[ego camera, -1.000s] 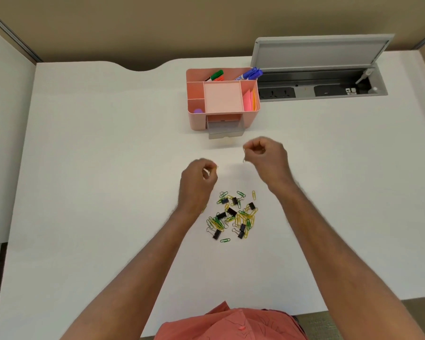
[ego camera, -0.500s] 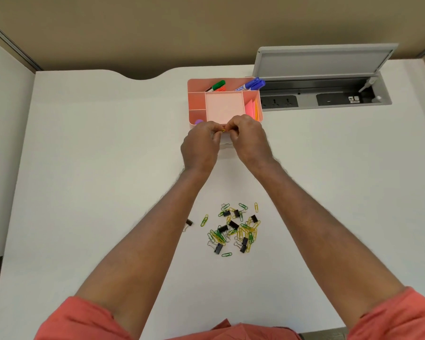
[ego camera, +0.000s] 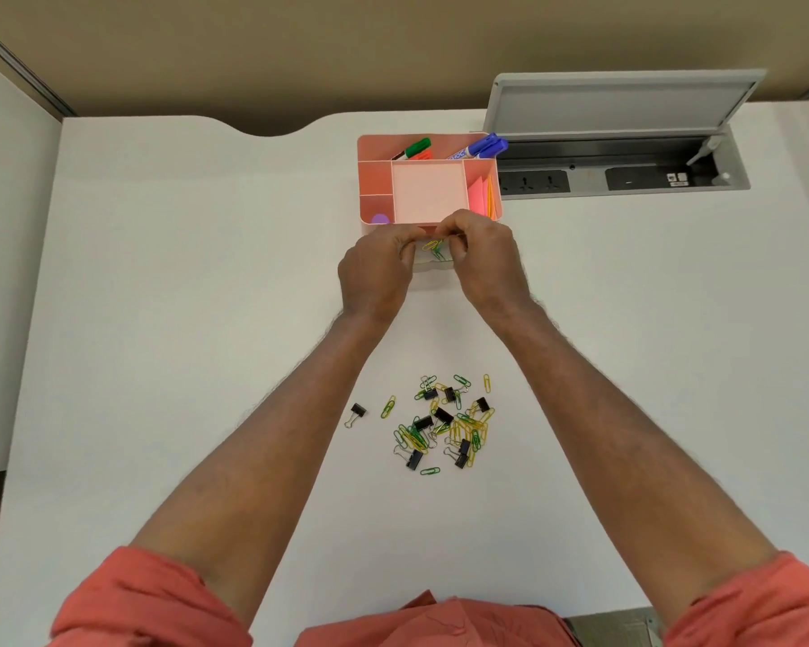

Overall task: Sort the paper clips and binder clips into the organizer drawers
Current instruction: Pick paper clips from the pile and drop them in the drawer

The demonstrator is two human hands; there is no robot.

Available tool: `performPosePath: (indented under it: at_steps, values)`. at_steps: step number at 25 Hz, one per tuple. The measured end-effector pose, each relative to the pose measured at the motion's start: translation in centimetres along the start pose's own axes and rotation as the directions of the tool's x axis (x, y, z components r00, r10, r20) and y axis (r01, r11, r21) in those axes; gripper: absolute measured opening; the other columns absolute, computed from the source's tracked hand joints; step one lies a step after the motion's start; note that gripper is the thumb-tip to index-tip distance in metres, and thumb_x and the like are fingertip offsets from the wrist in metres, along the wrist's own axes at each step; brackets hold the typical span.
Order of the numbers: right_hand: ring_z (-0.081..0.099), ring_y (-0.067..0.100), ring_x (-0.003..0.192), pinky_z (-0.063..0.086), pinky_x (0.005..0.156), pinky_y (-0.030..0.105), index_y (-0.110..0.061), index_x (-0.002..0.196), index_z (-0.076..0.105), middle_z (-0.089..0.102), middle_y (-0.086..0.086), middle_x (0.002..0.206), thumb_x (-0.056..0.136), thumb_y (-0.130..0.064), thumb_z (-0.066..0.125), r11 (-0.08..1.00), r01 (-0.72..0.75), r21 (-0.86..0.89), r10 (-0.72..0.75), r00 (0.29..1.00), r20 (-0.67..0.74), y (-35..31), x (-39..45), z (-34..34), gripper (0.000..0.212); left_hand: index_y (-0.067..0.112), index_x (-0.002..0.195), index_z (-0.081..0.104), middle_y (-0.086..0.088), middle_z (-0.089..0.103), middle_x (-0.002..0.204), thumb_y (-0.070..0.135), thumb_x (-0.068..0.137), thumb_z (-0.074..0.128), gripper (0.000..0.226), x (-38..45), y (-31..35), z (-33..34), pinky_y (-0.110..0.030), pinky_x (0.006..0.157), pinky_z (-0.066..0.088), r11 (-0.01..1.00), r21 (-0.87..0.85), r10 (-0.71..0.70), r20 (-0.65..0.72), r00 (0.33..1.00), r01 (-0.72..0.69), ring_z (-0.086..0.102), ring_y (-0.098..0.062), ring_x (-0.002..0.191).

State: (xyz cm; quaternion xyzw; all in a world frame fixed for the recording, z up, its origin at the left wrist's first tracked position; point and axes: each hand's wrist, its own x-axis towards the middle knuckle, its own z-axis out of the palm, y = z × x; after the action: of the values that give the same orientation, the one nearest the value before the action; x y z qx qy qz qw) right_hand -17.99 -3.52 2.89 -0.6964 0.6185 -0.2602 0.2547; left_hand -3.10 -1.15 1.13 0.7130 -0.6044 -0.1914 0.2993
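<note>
Since half-second ago: yellow and green wire paper clips now dropped into open clear drawer at front edge of pink plastic organizer. Left hand, right hand curled; any grip cannot be told. Clips judged light, slippery; best pinched at loops.

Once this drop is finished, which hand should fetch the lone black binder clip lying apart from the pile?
Left, probably. The lone black binder clip lies on the white desk beside the left forearm, left of the mixed clip pile. The left hand pulls straight back to it; the right hand would have to cross over.
</note>
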Motion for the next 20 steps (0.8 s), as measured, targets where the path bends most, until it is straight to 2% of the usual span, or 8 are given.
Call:
performPosePath:
  at_steps: [2, 4, 6, 8, 11, 13, 15, 20]
  values:
    - [0.068, 0.012, 0.093, 0.059, 0.083, 0.029, -0.017, 0.103, 0.071, 0.072, -0.002, 0.100, 0.095, -0.005, 0.059, 0.997, -0.006, 0.077, 0.012, 0.997, -0.075, 0.3, -1.6, -1.1, 0.019, 0.036, 0.109, 0.071, 0.016, 0.070, 0.113, 0.024, 0.094, 0.064, 0.020, -1.6, -0.8, -0.6, -0.024, 0.070, 0.048, 0.997, -0.073, 0.003, -0.019, 1.000, -0.004, 0.063, -0.004, 0.084]
    - [0.066, 0.009, 0.089, 0.058, 0.082, 0.030, -0.018, 0.101, 0.069, 0.070, -0.005, 0.099, 0.093, -0.005, 0.059, 0.990, -0.037, 0.134, 0.050, 0.994, -0.100, 1.2, -4.8, -1.6, 0.018, 0.034, 0.107, 0.068, 0.018, 0.066, 0.109, 0.025, 0.094, 0.065, 0.016, -4.5, -2.4, -1.0, -0.024, 0.070, 0.050, 0.994, -0.111, -0.015, 0.025, 1.000, 0.018, 0.056, 0.000, 0.072]
    - [0.066, 0.007, 0.088, 0.058, 0.081, 0.032, -0.021, 0.101, 0.069, 0.068, -0.008, 0.101, 0.094, -0.007, 0.060, 0.986, -0.105, 0.126, 0.107, 0.994, -0.017, 2.6, -9.3, -1.1, 0.018, 0.032, 0.107, 0.068, 0.017, 0.066, 0.105, 0.025, 0.096, 0.064, 0.013, -8.4, -4.2, -0.9, -0.031, 0.075, 0.054, 0.994, -0.093, -0.046, 0.151, 0.987, 0.061, 0.057, -0.002, 0.076]
    - [0.064, 0.006, 0.095, 0.058, 0.083, 0.034, -0.026, 0.105, 0.067, 0.065, -0.012, 0.107, 0.094, -0.013, 0.062, 0.986, -0.157, 0.064, 0.147, 0.980, 0.131, 3.8, -13.8, -0.2, 0.018, 0.030, 0.109, 0.068, 0.016, 0.066, 0.103, 0.027, 0.096, 0.064, 0.014, -12.3, -5.6, -1.0, -0.035, 0.080, 0.054, 0.996, -0.027, -0.079, 0.268, 0.960, 0.089, 0.059, -0.010, 0.092]
    - [0.053, 0.009, 0.112, 0.051, 0.085, 0.031, -0.032, 0.114, 0.064, 0.058, -0.013, 0.116, 0.092, -0.028, 0.068, 0.989, -0.105, -0.102, 0.130, 0.951, 0.280, 4.9, -18.0, 1.2, 0.023, 0.025, 0.111, 0.068, 0.006, 0.065, 0.108, 0.029, 0.093, 0.067, 0.019, -16.6, -6.8, -1.0, -0.035, 0.083, 0.049, 0.995, 0.097, -0.069, 0.348, 0.935, 0.037, 0.056, -0.019, 0.106]
    - [0.050, 0.015, 0.111, 0.048, 0.086, 0.031, -0.029, 0.119, 0.064, 0.058, -0.009, 0.117, 0.089, -0.034, 0.071, 0.977, -0.023, -0.213, 0.088, 0.950, 0.300, 5.1, -18.9, 2.1, 0.031, 0.020, 0.112, 0.067, 0.000, 0.063, 0.110, 0.031, 0.090, 0.072, 0.025, -18.1, -6.7, -0.8, -0.037, 0.082, 0.048, 0.976, 0.217, -0.071, 0.363, 0.929, -0.010, 0.056, -0.023, 0.104]
    - [0.052, 0.020, 0.108, 0.049, 0.088, 0.035, -0.025, 0.119, 0.065, 0.060, -0.004, 0.114, 0.090, -0.034, 0.071, 0.968, -0.011, -0.252, 0.088, 0.951, 0.296, 5.1, -18.7, 2.7, 0.031, 0.018, 0.109, 0.066, -0.002, 0.063, 0.107, 0.031, 0.088, 0.073, 0.025, -18.3, -6.2, -0.4, -0.038, 0.080, 0.047, 0.954, 0.299, -0.091, 0.347, 0.933, -0.018, 0.057, -0.025, 0.100]
    - [0.056, 0.018, 0.103, 0.052, 0.082, 0.035, -0.023, 0.111, 0.067, 0.058, -0.004, 0.105, 0.096, -0.023, 0.065, 0.981, -0.086, -0.173, 0.139, 0.935, 0.325, 5.5, -18.0, 3.1, 0.015, 0.018, 0.102, 0.067, -0.002, 0.066, 0.102, 0.019, 0.094, 0.063, 0.010, -17.7, -5.0, 0.6, -0.036, 0.074, 0.047, 0.941, 0.339, -0.156, 0.374, 0.914, 0.022, 0.062, -0.027, 0.093]
